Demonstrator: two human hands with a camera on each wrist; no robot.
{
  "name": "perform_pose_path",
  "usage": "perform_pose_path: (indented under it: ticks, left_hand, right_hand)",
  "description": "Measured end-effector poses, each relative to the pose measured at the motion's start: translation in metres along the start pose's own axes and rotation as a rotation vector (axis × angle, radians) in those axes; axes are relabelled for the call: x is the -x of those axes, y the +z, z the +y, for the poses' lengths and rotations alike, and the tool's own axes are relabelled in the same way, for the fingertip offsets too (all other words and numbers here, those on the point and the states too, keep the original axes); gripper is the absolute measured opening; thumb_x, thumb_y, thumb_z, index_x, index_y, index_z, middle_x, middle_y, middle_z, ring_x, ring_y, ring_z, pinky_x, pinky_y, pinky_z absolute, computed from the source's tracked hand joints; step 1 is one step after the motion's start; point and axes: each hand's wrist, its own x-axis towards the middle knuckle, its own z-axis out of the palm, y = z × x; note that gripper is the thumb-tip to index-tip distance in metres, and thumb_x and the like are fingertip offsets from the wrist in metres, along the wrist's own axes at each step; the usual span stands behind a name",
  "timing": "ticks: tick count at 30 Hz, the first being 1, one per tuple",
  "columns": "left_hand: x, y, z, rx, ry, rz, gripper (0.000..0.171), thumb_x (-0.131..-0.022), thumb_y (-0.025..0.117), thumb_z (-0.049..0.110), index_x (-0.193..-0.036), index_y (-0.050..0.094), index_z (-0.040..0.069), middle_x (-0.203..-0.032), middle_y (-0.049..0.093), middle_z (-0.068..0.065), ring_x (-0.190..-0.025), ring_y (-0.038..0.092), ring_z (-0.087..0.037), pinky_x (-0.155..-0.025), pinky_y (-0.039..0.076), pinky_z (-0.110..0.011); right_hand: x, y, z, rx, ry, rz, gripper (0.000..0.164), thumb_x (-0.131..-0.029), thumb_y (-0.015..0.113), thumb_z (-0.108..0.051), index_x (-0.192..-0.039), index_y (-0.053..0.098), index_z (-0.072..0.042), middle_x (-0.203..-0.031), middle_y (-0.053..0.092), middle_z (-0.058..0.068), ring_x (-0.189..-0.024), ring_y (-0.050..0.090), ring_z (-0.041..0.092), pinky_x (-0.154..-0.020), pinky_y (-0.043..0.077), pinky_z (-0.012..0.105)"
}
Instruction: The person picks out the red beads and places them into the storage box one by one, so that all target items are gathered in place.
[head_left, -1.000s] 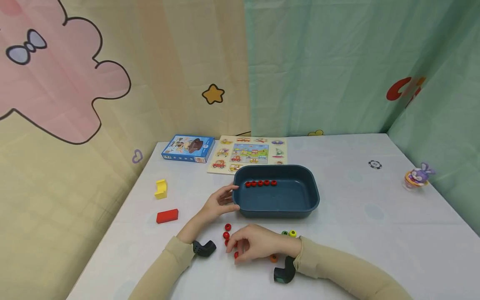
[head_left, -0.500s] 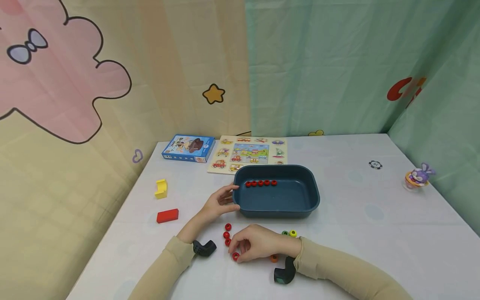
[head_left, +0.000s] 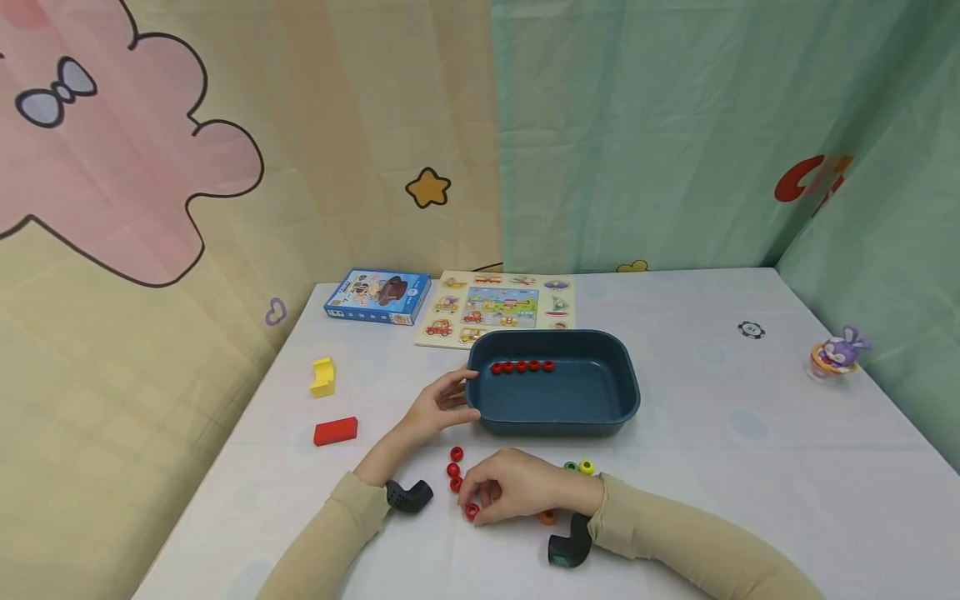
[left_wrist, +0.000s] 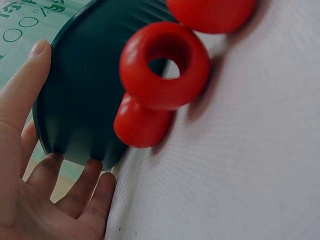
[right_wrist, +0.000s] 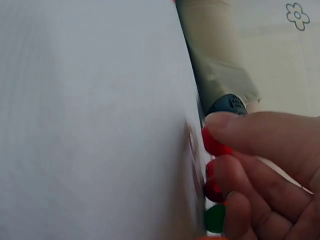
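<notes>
A dark blue tray (head_left: 557, 427) stands mid-table with a row of several red ring beads (head_left: 522, 366) inside along its far wall. My left hand (head_left: 444, 403) rests against the tray's left end, thumb near the rim and fingers (left_wrist: 75, 185) fairly straight on the outer wall (left_wrist: 80, 95). In front of the tray, my right hand (head_left: 510, 486) pinches a red ring bead (head_left: 471, 511) on the tablecloth; thumb and fingertips (right_wrist: 260, 132) press on it (right_wrist: 216, 145). Two more loose red beads (head_left: 454, 462) lie just left of that hand and show large in the left wrist view (left_wrist: 165, 65).
Green (head_left: 570, 467), yellow (head_left: 586, 467) and orange (head_left: 548, 517) beads lie by my right wrist. A red block (head_left: 335, 431) and yellow block (head_left: 322, 377) sit at the left. A blue box (head_left: 377, 296) and puzzle board (head_left: 498, 308) lie behind the tray. A purple bunny toy (head_left: 834, 354) stands far right.
My right hand's fingers have shifted slightly over the red bead, which now shows at the fingertips. The left hand and tray have not moved.
</notes>
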Motion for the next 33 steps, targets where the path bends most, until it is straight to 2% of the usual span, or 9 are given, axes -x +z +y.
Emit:
perform_pose_path:
  ticks: [4,7,10,14,17,22,25,29,33]
  left_hand:
    - [0.000,-0.001,0.000,-0.011,-0.005,-0.011,0.057,-0.079,0.068,0.011,-0.130,0.041,0.003,-0.139,0.032,-0.013,-0.118,0.042,-0.031,-0.097,0.034,-0.045]
    - [-0.001,0.000,0.000,-0.001,-0.012,-0.022,0.058,-0.080,0.067,0.012,-0.131,0.040,0.002,-0.140,0.030,-0.013,-0.118,0.041,-0.032,-0.098,0.034,-0.045]
    - [-0.001,0.000,0.000,0.011,-0.023,-0.019,0.059,-0.080,0.067,0.011,-0.131,0.040,0.004,-0.141,0.029,-0.012,-0.118,0.041,-0.031,-0.098,0.034,-0.044]
    - [0.000,0.000,0.000,0.000,-0.029,-0.008,0.058,-0.079,0.068,0.011,-0.130,0.041,0.006,-0.142,0.027,-0.011,-0.118,0.041,-0.030,-0.098,0.034,-0.044]
    - [0.000,0.001,-0.001,-0.014,-0.027,0.001,0.058,-0.079,0.068,0.012,-0.130,0.042,0.006,-0.142,0.027,-0.012,-0.118,0.041,-0.031,-0.097,0.034,-0.045]
    - [0.001,0.002,-0.001,-0.026,-0.023,0.010,0.059,-0.078,0.069,0.015,-0.130,0.042,0.006,-0.142,0.027,-0.012,-0.118,0.041,-0.032,-0.097,0.035,-0.045]
    - [0.002,0.003,-0.001,-0.030,-0.029,0.004,0.061,-0.079,0.069,0.016,-0.131,0.041,0.006,-0.143,0.026,-0.011,-0.118,0.041,-0.032,-0.097,0.035,-0.044]
    - [0.002,0.003,0.000,-0.034,-0.039,0.007,0.061,-0.079,0.068,0.017,-0.132,0.040,0.007,-0.143,0.026,-0.009,-0.117,0.042,-0.030,-0.097,0.036,-0.042]
    - [0.001,0.003,0.001,-0.030,-0.033,0.012,0.060,-0.079,0.068,0.016,-0.132,0.040,0.007,-0.142,0.028,-0.009,-0.117,0.042,-0.030,-0.097,0.036,-0.043]
  right_hand:
    - [0.002,-0.019,-0.012,-0.033,-0.014,0.022,0.020,-0.078,0.069,-0.018,-0.097,0.064,-0.017,-0.081,0.061,-0.012,-0.066,0.052,-0.005,-0.060,0.047,0.014]
    - [0.005,-0.044,-0.021,-0.078,-0.037,0.077,0.020,-0.079,0.069,-0.019,-0.099,0.064,-0.016,-0.085,0.061,-0.010,-0.070,0.054,-0.001,-0.062,0.049,0.020]
    - [0.008,-0.075,-0.026,-0.077,-0.044,0.157,0.021,-0.080,0.068,-0.023,-0.099,0.063,-0.017,-0.084,0.061,-0.010,-0.070,0.055,0.004,-0.063,0.050,0.025]
    - [0.007,-0.112,-0.018,-0.029,0.021,0.262,0.022,-0.079,0.068,-0.027,-0.099,0.064,-0.017,-0.082,0.061,-0.008,-0.068,0.056,0.008,-0.063,0.050,0.029]
    - [0.001,-0.130,0.001,-0.026,0.105,0.303,0.024,-0.078,0.069,-0.025,-0.099,0.064,-0.014,-0.082,0.061,-0.006,-0.067,0.056,0.011,-0.062,0.050,0.029]
    - [-0.011,-0.142,0.039,-0.035,0.226,0.278,0.026,-0.079,0.069,-0.018,-0.102,0.064,-0.006,-0.085,0.061,-0.002,-0.066,0.056,0.015,-0.059,0.050,0.029]
    - [-0.017,-0.143,0.056,-0.038,0.282,0.255,0.026,-0.078,0.069,-0.017,-0.101,0.064,-0.007,-0.086,0.062,-0.002,-0.067,0.058,0.015,-0.059,0.050,0.029]
    - [-0.026,-0.143,0.072,-0.051,0.300,0.221,0.024,-0.077,0.071,-0.015,-0.099,0.065,-0.010,-0.088,0.063,-0.002,-0.069,0.059,0.014,-0.063,0.051,0.028]
    - [-0.035,-0.138,0.082,-0.029,0.282,0.149,0.022,-0.075,0.072,-0.011,-0.096,0.065,-0.009,-0.088,0.063,-0.001,-0.072,0.060,0.013,-0.064,0.051,0.026]
